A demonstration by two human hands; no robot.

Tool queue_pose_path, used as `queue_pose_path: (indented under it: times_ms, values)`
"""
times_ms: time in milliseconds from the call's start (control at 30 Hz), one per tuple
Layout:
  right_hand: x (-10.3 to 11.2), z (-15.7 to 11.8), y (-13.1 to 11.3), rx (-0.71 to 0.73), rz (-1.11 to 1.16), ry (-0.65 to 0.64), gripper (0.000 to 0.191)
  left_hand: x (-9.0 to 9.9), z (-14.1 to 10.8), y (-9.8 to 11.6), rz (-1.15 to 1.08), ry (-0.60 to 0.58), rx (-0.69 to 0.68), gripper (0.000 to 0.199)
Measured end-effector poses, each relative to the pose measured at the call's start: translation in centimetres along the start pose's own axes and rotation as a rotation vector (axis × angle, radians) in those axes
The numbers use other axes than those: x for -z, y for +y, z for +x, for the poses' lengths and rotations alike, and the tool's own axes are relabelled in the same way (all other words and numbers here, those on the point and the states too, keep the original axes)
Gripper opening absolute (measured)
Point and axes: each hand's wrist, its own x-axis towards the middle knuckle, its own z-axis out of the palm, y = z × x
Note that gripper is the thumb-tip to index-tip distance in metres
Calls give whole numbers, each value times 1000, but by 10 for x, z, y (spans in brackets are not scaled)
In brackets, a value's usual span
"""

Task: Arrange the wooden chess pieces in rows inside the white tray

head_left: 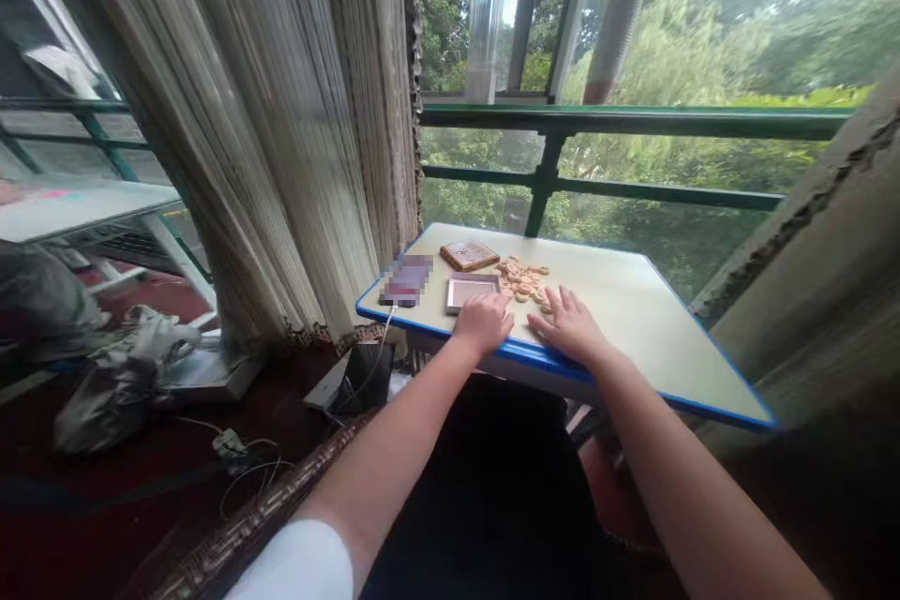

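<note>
A: Where are the pale discs?

B: In a loose heap on the table, close by the right side of the shallow tray. I can't tell whether the nearest ones touch its wall.

A: And the right hand?

B: At the near edge of the heap, palm down, fingers spread and gripping nothing visible. My guess is that a flat, wide hand suits loose pieces — it can cover several and stop them straying.

A: The left hand looks different.

B: It's over the tray's near right corner, fingers bent. Whether they're closed on the rim or something small, I can't tell; the back of the hand hides it. Lying there, it could plausibly steady the tray.

A: Why the open side up?

B: Presumably so the inside is within reach of both hands, with the discs right beside it.

A: What's farther out?

B: A patterned flat case behind the tray, perhaps set back to leave the near edge free for working. A phone-like device lies at the left end — likely because its cable drops over that edge. Beyond the table runs a green railing.
</note>
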Motion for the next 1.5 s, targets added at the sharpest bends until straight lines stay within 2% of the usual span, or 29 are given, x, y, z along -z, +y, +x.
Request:
queue_pose_path:
  times_ms: [100, 200, 300, 400, 533, 633, 800, 1000, 1100, 1267, 1500]
  values:
    - [-2, 8, 2, -23, 87, 63, 74, 9, 7, -7, -51, 151, 87, 28]
    - [-3, 9, 10, -32, 233, 208, 63, 17, 14, -26, -133, 301, 313, 25]
    - [0, 6, 22, -84, 420, 322, 45, 17, 15, -51, -223, 404, 549, 28]
    - [4, 3, 28, -186, 571, 303, 38, 10, 11, -68, -385, 382, 660, 35]
    - [4, 2, 25, -245, 629, 241, 37, 2, 9, -74, -493, 284, 633, 39]
    - [4, 0, 22, -210, 539, 231, 33, 1, 12, -73, -506, 200, 613, 43]
    - [8, -3, 20, -171, 441, 205, 33, 1, 13, -77, -505, 157, 585, 38]
    - [8, -1, 21, -162, 369, 182, 37, -5, 14, -88, -511, 173, 559, 36]
    - [6, 2, 22, -132, 334, 196, 38, -7, 15, -90, -502, 166, 599, 34]
    - [5, 4, 22, -107, 286, 176, 34, -5, 15, -88, -480, 192, 649, 27]
    - [7, 4, 21, -169, 302, 171, 36, 0, 15, -83, -444, 233, 686, 18]
